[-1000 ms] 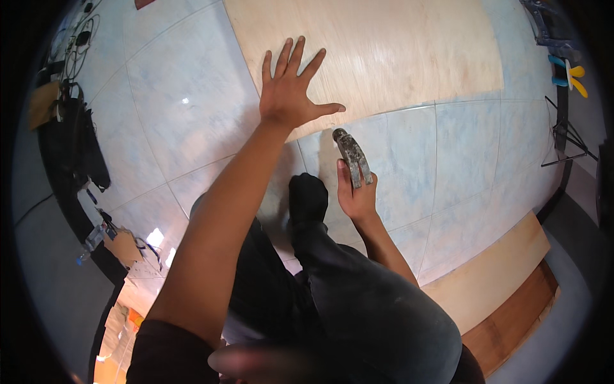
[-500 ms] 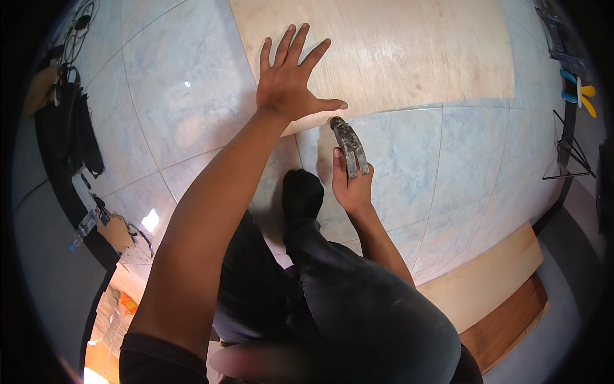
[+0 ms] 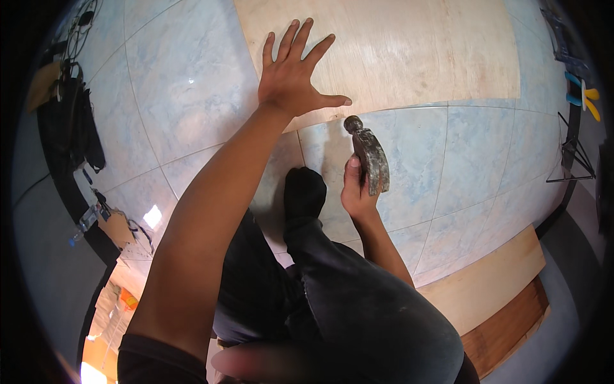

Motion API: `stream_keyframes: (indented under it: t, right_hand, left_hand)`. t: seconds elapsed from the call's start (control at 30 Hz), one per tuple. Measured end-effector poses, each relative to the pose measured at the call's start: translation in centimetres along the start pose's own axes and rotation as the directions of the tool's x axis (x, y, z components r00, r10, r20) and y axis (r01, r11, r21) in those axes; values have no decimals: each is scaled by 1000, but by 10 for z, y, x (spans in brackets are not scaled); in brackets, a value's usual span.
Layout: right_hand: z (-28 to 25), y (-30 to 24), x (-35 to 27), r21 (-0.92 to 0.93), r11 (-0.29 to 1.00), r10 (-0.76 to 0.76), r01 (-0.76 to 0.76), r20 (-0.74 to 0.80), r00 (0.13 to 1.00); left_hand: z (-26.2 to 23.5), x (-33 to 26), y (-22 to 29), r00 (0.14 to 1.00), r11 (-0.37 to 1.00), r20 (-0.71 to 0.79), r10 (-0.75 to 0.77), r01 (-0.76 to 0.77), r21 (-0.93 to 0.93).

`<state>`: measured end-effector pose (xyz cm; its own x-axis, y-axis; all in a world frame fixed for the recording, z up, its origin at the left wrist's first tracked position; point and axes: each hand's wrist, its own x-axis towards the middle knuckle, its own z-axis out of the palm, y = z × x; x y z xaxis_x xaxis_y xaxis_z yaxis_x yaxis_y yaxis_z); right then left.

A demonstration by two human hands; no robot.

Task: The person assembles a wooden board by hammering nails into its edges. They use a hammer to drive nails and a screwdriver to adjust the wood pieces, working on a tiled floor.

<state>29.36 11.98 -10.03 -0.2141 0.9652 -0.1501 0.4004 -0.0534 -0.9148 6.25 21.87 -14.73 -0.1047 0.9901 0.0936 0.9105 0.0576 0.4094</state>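
Note:
My left hand [image 3: 288, 83] lies flat with fingers spread on a pale plywood sheet [image 3: 409, 54], near its front left corner. In my right hand [image 3: 359, 189] is a claw hammer [image 3: 371, 157] with a worn, dark metal head. Its round striking face points away from me, just short of the sheet's near edge, and its split claw points back towards me. The handle is hidden behind the head and my fingers. My right thumb rests along the side of the hammer.
Pale blue tiled floor [image 3: 409, 166] surrounds the sheet. More wooden boards [image 3: 492, 275] lie at the lower right. A black bag [image 3: 70, 121] is at the left, near cables. A black wire stand [image 3: 571, 153] and a blue and yellow object [image 3: 583, 96] are at the right.
The hammer in my right hand has drawn back from the plywood's edge, slightly right and towards me, and its head has tilted. My left hand stays pressed on the sheet.

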Motion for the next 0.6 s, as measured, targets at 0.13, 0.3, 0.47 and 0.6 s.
stream_keyframes:
  t: [0.13,0.3,0.47,0.6]
  right_hand:
    - [-7,9,2,-12,1000,6,-6,22,1000]
    - [-4,-6,7,-66,991,-118,119,7,993]
    - [-8,0,0,-170,981,-72,93,129,989]
    - [-2,-2,11,-156,984,-66,86,130,989]
  left_hand:
    - [0,0,1,1000,1000,3,-5,5,5]
    - [0,0,1,1000,1000,16,-11,11,18]
    - [0,0,1,1000,1000,-3,-2,2,10]
    - [2,0,0,1000,1000,-10,2,-1,19]
